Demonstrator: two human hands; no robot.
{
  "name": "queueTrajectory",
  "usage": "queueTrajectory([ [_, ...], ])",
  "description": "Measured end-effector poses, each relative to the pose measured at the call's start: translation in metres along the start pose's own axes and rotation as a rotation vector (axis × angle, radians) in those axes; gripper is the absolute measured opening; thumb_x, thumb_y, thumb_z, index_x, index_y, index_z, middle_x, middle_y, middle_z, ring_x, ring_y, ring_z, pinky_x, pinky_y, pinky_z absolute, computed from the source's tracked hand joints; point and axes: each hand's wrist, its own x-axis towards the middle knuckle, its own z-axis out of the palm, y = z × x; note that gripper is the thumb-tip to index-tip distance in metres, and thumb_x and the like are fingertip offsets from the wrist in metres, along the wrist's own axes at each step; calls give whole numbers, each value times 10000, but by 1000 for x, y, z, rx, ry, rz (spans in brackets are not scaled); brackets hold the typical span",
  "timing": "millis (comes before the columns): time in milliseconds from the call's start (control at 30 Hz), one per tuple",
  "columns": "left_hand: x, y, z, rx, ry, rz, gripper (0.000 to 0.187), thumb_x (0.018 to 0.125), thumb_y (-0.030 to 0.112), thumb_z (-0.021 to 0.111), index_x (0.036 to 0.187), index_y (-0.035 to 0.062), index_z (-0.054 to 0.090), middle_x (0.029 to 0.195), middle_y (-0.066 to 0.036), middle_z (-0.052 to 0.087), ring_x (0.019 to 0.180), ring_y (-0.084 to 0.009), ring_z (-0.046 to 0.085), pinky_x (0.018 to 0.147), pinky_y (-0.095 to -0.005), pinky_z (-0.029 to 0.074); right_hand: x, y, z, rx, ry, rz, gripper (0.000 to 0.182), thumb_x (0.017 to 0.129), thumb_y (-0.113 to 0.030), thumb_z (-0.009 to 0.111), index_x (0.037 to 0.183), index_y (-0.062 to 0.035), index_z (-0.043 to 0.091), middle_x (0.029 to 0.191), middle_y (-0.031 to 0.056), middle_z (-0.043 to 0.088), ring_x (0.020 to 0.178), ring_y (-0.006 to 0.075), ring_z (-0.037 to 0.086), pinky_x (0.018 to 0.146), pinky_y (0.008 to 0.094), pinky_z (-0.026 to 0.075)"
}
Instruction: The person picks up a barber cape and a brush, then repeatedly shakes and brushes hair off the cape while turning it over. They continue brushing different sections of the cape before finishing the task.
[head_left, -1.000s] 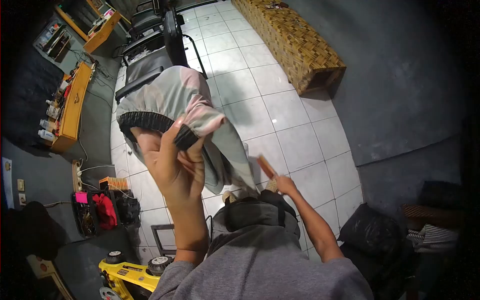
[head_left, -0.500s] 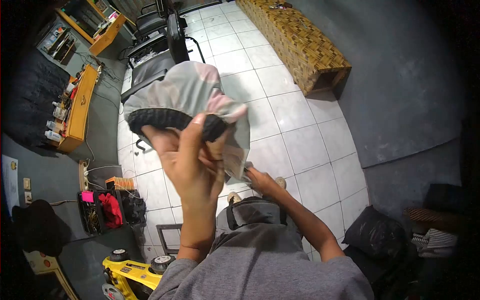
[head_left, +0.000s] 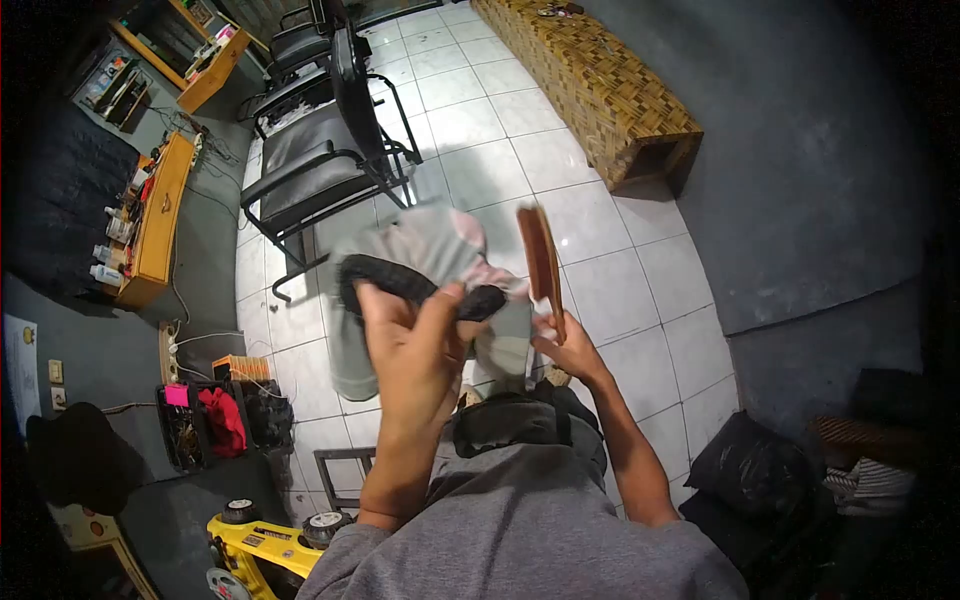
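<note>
My left hand [head_left: 410, 350] grips a pale grey and pink cloth cape [head_left: 425, 238] by its dark gathered neckband, thumb on top and fingers beneath. Its folds hang over the floor in front of me, with the lower part falling to the left and right of the hand. To the right, my right hand [head_left: 572, 350] is closed around the handle of a brush [head_left: 541, 255]. The brush points upward, with a light wooden back and reddish-brown bristles facing the cape. A narrow gap shows between bristles and cloth.
A black armchair [head_left: 310, 150] stands ahead on the white tiles. On the left wall, a wooden shelf [head_left: 165, 215] carries bottles, above a black basket [head_left: 185, 425] with a red cloth. A yellow toy car [head_left: 260, 540] lies lower left. A woven-patterned bench [head_left: 600, 90] lines the right wall.
The cape has come down and to the right with my left hand, uncovering the armchair. My right hand has risen to the right, and the brush now shows upright.
</note>
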Motion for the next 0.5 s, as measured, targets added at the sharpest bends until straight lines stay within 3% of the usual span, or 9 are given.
queueTrajectory([
  [33, -1, -7, -2, 49, -16, -62, 347, 774, -78, 481, 1005, 56, 259, 918, -98, 456, 732, -176, 587, 562, -257, 543, 2, -11, 6, 248, -96, -134, 670, 667, -251, 707, 1181, 9, 365, 1157, 125, 463, 1065, 204, 447, 870, 318, 369],
  [100, -1, -20, -4, 102, -8, -180, 309, 776, -64, 480, 974, 19, 258, 896, -115, 453, 706, -176, 588, 560, -250, 543, -4, -52, 21, 323, -113, -391, 632, 644, -77, 691, 1179, -3, 363, 1135, 103, 466, 1059, 179, 442, 895, 301, 351],
  [167, 3, -36, -20, 152, 36, -249, 276, 756, -88, 449, 973, -35, 286, 947, -197, 473, 783, -281, 606, 617, -306, 568, -10, -67, 35, 464, -88, -188, 634, 637, -72, 706, 1170, -3, 369, 1089, 77, 477, 1016, 150, 458, 873, 278, 370],
  [300, 12, -43, -56, 81, 118, -357, 202, 762, -74, 446, 916, -65, 315, 888, -209, 501, 747, -288, 616, 555, -248, 569, -14, -44, 51, 272, -67, -282, 535, 636, -92, 722, 1073, -15, 423, 955, 24, 484, 891, 111, 468, 782, 253, 401],
  [367, 13, -43, -62, 2, 47, -447, 150, 778, -60, 417, 917, -73, 364, 861, -160, 516, 733, -229, 600, 596, -253, 555, -13, -30, 56, 170, -140, -321, 437, 636, -129, 738, 949, -37, 446, 847, -4, 449, 781, 89, 434, 681, 242, 396],
  [400, 10, -47, -65, -5, 107, -444, 150, 790, -35, 426, 924, -92, 392, 883, -167, 527, 783, -233, 593, 671, -277, 552, -19, -44, 58, 108, -70, -298, 300, 678, -125, 684, 830, -53, 436, 747, -22, 399, 688, 74, 385, 592, 223, 360],
  [500, 15, -67, -97, -107, 161, -509, 140, 801, 17, 484, 873, -98, 448, 860, -193, 547, 803, -283, 610, 622, -238, 561, -16, -19, 55, 87, 43, -160, 193, 712, -92, 601, 802, -45, 437, 695, -32, 387, 639, 65, 391, 551, 217, 351],
])
